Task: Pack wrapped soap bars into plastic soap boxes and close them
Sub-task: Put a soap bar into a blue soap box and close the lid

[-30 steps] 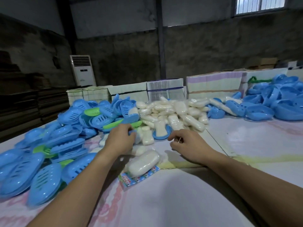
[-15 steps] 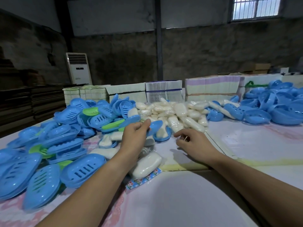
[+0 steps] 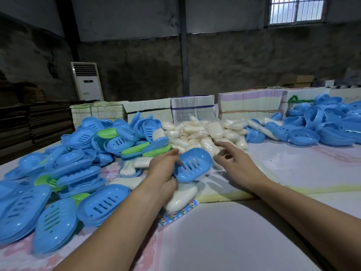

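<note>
While my left hand (image 3: 163, 169) grips a blue slotted soap box half (image 3: 192, 164) by its near-left rim, thumb on top and fingers under it, I hold the piece tilted up above the table (image 3: 224, 237), slots facing me. My right hand (image 3: 237, 165) hangs just beside the box half, fingers loosely spread, holding nothing, not touching it. One wrapped soap bar (image 3: 181, 198) lies on the table right below my left wrist, on a printed card (image 3: 178, 213). The soap pile (image 3: 207, 133) sits behind, blue box halves (image 3: 78, 163) heaped to the left.

Handling guess: the box half is thin moulded plastic, light, stiff but a bit springy, smooth, so rim pinch is the sane grip; the slots give fingers purchase too. The bar looks solid, film wrap likely slippery, so take it across the short width. Lid fit probably needs even pressure along the rim.
</note>
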Available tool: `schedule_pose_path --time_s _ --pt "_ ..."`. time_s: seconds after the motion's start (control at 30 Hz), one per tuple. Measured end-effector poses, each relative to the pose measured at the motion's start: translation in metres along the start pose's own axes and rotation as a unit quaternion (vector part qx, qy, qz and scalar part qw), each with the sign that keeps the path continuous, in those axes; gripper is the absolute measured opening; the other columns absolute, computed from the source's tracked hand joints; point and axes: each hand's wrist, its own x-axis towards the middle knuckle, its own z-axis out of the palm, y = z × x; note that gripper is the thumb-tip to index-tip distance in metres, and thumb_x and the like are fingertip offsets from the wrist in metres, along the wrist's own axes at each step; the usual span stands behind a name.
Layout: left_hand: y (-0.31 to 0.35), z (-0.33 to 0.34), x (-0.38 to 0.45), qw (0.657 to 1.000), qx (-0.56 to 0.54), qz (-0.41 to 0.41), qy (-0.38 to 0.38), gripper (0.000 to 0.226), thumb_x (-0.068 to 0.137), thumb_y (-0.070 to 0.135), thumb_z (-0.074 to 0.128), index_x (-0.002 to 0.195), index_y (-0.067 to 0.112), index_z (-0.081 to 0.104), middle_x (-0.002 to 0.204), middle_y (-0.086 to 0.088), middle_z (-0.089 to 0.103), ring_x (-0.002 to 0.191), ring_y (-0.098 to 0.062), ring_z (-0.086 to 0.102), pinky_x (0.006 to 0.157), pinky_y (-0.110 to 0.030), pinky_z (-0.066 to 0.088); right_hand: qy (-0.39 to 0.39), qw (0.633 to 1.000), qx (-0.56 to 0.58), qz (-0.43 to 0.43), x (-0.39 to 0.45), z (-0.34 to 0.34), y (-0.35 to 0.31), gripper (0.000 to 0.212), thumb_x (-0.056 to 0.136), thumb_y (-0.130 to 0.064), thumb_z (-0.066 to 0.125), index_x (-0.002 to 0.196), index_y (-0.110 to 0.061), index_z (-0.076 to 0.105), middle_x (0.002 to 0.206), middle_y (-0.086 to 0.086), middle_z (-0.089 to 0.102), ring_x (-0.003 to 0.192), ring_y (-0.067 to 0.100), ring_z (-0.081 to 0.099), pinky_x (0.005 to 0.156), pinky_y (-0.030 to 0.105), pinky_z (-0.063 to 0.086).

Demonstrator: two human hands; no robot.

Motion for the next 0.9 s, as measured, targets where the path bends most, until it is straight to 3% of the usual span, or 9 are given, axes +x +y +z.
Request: schedule_pose_path --time_s 0.1,0.2,0.3,0.4,0.5,0.63,0.7,0.8,0.9 --pt "0.010 -0.007 0.002 0.992 -0.117 -0.039 0.015 0.044 0.093 -0.013 0.040 0.128 0.005 0.060 0.117 -0.016 0.064 0.080 -0.023 0.062 0.057 -0.031 0.054 -0.008 0.958 -0.287 -0.013 0.002 0.006 0.012 0.054 0.095 -0.052 0.049 0.146 -0.041 0.036 0.139 0.002 0.051 0.124 0.021 0.045 0.103 0.037 0.038" --pt "0.016 -0.010 0.003 0.974 -0.217 -0.058 0.009 0.027 0.099 -0.003 0.047 0.121 0.004 0.060 0.106 -0.016 0.067 0.080 -0.023 0.063 0.075 -0.029 0.055 -0.099 0.898 -0.426 0.059 0.009 0.018 0.014 0.060 0.091 -0.065 0.038 0.148 -0.051 0.022 0.159 0.005 0.023 0.141 0.031 0.017 0.109 0.051 0.024" --pt "0.014 -0.003 -0.005 0.968 -0.239 -0.072 -0.018 0.016 0.103 0.010 0.051 0.100 0.001 0.065 0.095 -0.013 0.067 0.083 -0.025 0.063 0.098 -0.043 0.053 -0.131 0.899 -0.401 0.118 0.015 0.019 0.015 0.053 0.091 -0.064 0.036 0.142 -0.052 0.032 0.153 0.006 0.032 0.138 0.032 0.021 0.106 0.054 0.024" --pt "0.010 0.001 -0.010 0.962 -0.257 -0.083 -0.031 0.024 0.104 0.020 0.052 0.095 0.001 0.064 0.091 -0.017 0.069 0.085 -0.030 0.064 0.081 -0.050 0.057 -0.078 0.899 -0.427 0.053 0.014 0.015 0.017 0.037 0.090 -0.058 0.043 0.125 -0.046 0.048 0.132 0.004 0.051 0.124 0.030 0.036 0.099 0.046 0.033" --pt "0.008 0.003 -0.012 0.963 -0.251 -0.089 -0.050 0.021 0.101 0.020 0.056 0.106 0.001 0.064 0.098 -0.019 0.071 0.095 -0.033 0.067 0.080 -0.052 0.060 -0.045 0.927 -0.372 0.019 0.011 0.012 0.013 0.027 0.086 -0.042 0.055 0.113 -0.041 0.051 0.116 0.001 0.058 0.111 0.027 0.047 0.087 0.038 0.043" --pt "0.004 0.005 -0.014 0.971 -0.204 -0.102 -0.067 0.029 0.095 0.031 0.065 0.094 0.002 0.070 0.089 -0.019 0.076 0.091 -0.032 0.070 0.082 -0.047 0.059 0.009 0.991 -0.131 0.005 0.007 0.002 -0.002 0.016 0.085 -0.030 0.061 0.095 -0.041 0.055 0.076 -0.005 0.061 0.065 0.010 0.056 0.058 0.028 0.041" --pt "0.001 0.006 -0.016 0.975 -0.185 -0.100 -0.071 0.028 0.096 0.034 0.062 0.090 0.007 0.065 0.082 -0.017 0.075 0.076 -0.032 0.072 0.066 -0.044 0.061 0.018 1.000 0.005 -0.009 0.002 0.000 -0.013 0.015 0.087 -0.034 0.063 0.098 -0.043 0.057 0.087 -0.008 0.066 0.067 0.006 0.056 0.066 0.025 0.044" --pt "-0.003 0.008 -0.018 0.973 -0.190 -0.105 -0.077 0.024 0.096 0.026 0.058 0.077 0.011 0.057 0.067 -0.013 0.068 0.058 -0.029 0.068 0.068 -0.041 0.054 0.015 0.989 0.142 -0.044 -0.007 0.003 -0.029 0.015 0.091 -0.033 0.063 0.102 -0.042 0.059 0.098 -0.021 0.063 0.082 0.003 0.059 0.072 0.017 0.047" --pt "-0.005 0.011 -0.020 0.968 -0.202 -0.120 -0.093 0.037 0.098 0.022 0.055 0.069 0.005 0.069 0.069 -0.018 0.071 0.056 -0.031 0.071 0.077 -0.042 0.053 0.014 0.993 0.093 -0.072 -0.013 0.011 -0.033 0.015 0.092 -0.034 0.062 0.101 -0.044 0.055 0.103 -0.024 0.060 0.091 0.001 0.057 0.078 0.019 0.046"
